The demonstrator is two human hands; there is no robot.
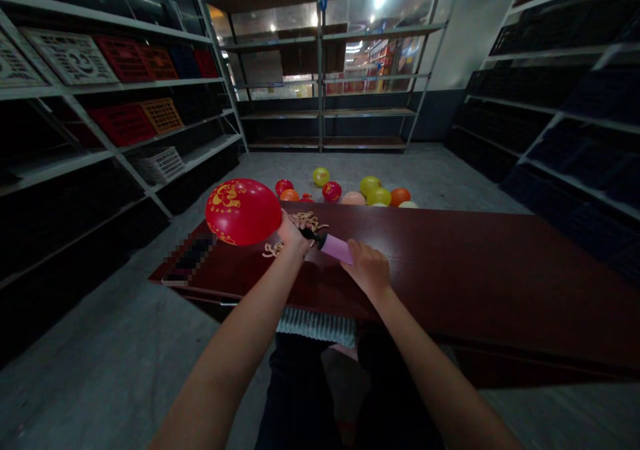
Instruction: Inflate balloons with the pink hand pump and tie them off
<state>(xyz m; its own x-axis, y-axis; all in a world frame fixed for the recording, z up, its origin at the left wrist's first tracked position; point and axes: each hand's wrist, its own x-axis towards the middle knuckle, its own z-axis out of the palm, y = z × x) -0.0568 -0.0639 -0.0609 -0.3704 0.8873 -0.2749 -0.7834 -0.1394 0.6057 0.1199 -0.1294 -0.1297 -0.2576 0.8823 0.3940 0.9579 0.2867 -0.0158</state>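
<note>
A large red balloon (244, 211) with yellow printing swells out to the left of my left hand (294, 234). That hand is closed where the balloon's neck meets the black nozzle end of a hand pump. My right hand (369, 267) is wrapped round the pink barrel of the balloon pump (336, 249). The pump slants across the front of me, from the balloon down to the right. Behind my left hand lies a loose pile of pale uninflated balloons (306, 222) on the dark red table (465, 257). The balloon's neck is hidden by my fingers.
Several inflated balloons, among them a yellow one (321, 177) and an orange one (400, 197), lie on the floor beyond the table. A blurred dark object (193, 257) rests at the table's left end. Shelves with plastic crates (123, 59) stand at left; more racks stand behind and right.
</note>
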